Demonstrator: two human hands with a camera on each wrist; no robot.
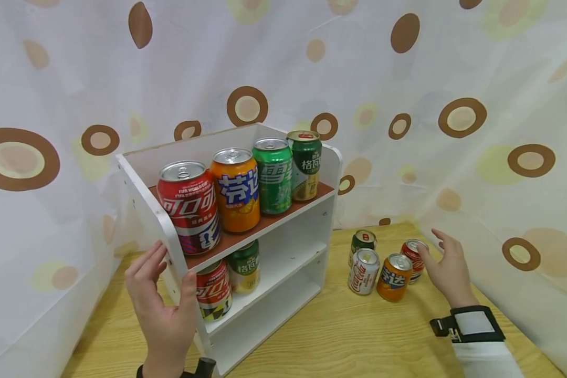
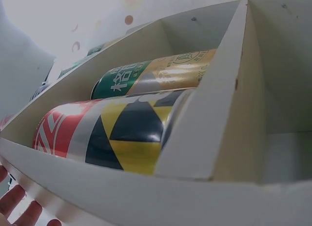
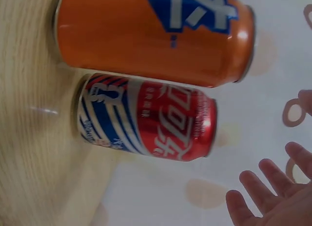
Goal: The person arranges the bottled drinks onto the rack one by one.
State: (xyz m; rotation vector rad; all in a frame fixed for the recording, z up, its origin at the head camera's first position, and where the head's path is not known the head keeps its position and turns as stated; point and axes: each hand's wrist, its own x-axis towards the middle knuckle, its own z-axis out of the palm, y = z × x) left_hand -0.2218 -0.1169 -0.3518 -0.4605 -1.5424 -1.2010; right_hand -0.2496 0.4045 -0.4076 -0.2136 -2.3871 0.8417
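Observation:
In the head view my left hand (image 1: pixel 163 310) is at the left side panel of a white shelf (image 1: pixel 283 231), fingers spread and extended along it; contact is hard to tell. My right hand (image 1: pixel 449 270) has its fingers apart beside a red cola can (image 1: pixel 412 257) on the table. The right wrist view shows those fingers (image 3: pixel 265 192) away from the red can, with an orange soda can (image 3: pixel 151 38) beside it. A white Coca-Cola can (image 1: pixel 364 273) and a green can (image 1: pixel 363 240) stand close by. Neither hand holds anything.
The shelf's top holds a red can (image 1: pixel 191 210), an orange can (image 1: pixel 236 194), a green can (image 1: pixel 272 178) and a dark green-gold can (image 1: pixel 306 168). Its middle level holds a red can (image 1: pixel 214 291) and a green-gold can (image 1: pixel 244 268). A patterned curtain (image 1: pixel 283 52) hangs behind.

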